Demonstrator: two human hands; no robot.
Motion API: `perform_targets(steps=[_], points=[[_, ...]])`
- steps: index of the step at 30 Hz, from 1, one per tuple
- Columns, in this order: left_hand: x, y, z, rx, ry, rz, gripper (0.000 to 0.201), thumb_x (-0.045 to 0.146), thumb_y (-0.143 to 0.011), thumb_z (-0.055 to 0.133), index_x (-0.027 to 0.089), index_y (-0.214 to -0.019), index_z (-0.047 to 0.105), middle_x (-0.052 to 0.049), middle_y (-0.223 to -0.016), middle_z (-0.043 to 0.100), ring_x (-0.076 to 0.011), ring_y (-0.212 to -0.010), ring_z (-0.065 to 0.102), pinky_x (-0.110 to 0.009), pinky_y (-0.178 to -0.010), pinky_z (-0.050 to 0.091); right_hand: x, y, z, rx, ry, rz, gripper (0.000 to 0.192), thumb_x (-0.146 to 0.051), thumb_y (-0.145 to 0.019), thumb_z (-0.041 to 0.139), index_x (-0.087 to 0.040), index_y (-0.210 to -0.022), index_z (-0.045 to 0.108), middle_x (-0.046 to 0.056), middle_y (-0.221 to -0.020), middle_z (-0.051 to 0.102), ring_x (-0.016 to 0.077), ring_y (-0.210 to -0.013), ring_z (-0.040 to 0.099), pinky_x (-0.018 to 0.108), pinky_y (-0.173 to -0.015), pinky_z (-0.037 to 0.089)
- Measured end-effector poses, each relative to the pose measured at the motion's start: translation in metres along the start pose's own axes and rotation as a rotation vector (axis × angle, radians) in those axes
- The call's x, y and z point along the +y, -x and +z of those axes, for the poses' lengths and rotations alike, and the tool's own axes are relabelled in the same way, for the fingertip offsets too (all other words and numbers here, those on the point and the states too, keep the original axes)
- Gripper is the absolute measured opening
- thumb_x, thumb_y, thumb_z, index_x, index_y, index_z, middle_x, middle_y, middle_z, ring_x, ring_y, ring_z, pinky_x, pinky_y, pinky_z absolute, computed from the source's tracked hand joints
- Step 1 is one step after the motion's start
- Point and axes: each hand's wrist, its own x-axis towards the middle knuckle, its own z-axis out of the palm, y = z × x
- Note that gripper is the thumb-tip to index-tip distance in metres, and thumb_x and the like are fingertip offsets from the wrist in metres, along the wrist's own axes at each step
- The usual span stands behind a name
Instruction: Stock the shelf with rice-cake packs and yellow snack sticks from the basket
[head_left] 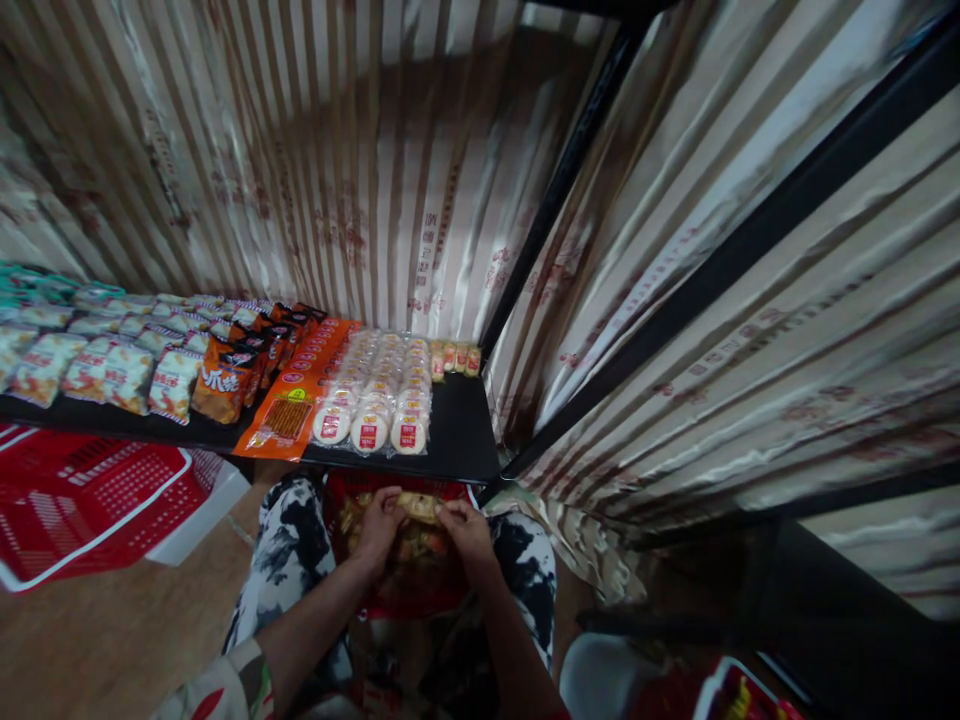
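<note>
A small yellowish wrapped snack [420,507] is stretched between my two hands, over a red basket [397,603] between my knees. My left hand [381,525] pinches its left end. On the other end, the fingers of my right hand [466,527] are closed. More wrapped snacks [422,545] of a similar colour lie in the basket, partly hidden by my hands and forearms. At the back right of the black shelf [461,425], several similar yellowish packets [455,358] stand in a short row.
Rows of round white crackers [369,432], a flat orange bag [289,410], brown bags [223,380] and white snack bags [112,372] fill the shelf leftward. Another red basket [97,500] sits below left. A striped curtain [337,180] and black frame bars [577,160] close off the back and right.
</note>
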Motion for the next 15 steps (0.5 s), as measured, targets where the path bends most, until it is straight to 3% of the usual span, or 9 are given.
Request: perform_targets(steps=[7, 12, 15], points=[[0.024, 0.007, 0.012, 0.027, -0.201, 0.184, 0.037, -0.003, -0.06, 0.059, 0.017, -0.091, 0.062, -0.001, -0.086, 0.063, -0.0131, -0.084, 0.061, -0.026, -0.083, 0.048, -0.001, -0.001, 0.0, 0.054, -0.105, -0.036, 0.042, -0.044, -0.044, 0.08, -0.02, -0.07, 0.056, -0.001, -0.064, 0.063, 0.016, -0.062, 0.061, 0.029, -0.064, 0.05], [0.04, 0.009, 0.02, 0.007, -0.336, 0.313, 0.036, -0.004, -0.064, 0.055, 0.017, -0.092, 0.065, -0.004, -0.095, 0.061, -0.0152, -0.09, 0.058, -0.028, -0.087, 0.045, -0.004, 0.003, 0.0, 0.004, -0.168, -0.035, 0.059, -0.037, -0.049, 0.079, -0.021, -0.103, 0.061, -0.001, -0.076, 0.065, 0.0173, -0.07, 0.065, 0.032, -0.07, 0.052], [0.049, 0.009, 0.025, -0.012, -0.367, 0.361, 0.037, -0.004, -0.064, 0.054, 0.018, -0.092, 0.067, -0.004, -0.096, 0.061, -0.0158, -0.09, 0.058, -0.028, -0.085, 0.046, -0.004, 0.003, 0.0, -0.05, -0.161, -0.034, 0.054, -0.039, -0.051, 0.078, -0.019, -0.099, 0.065, 0.003, -0.082, 0.068, 0.0188, -0.075, 0.066, 0.032, -0.074, 0.051]])
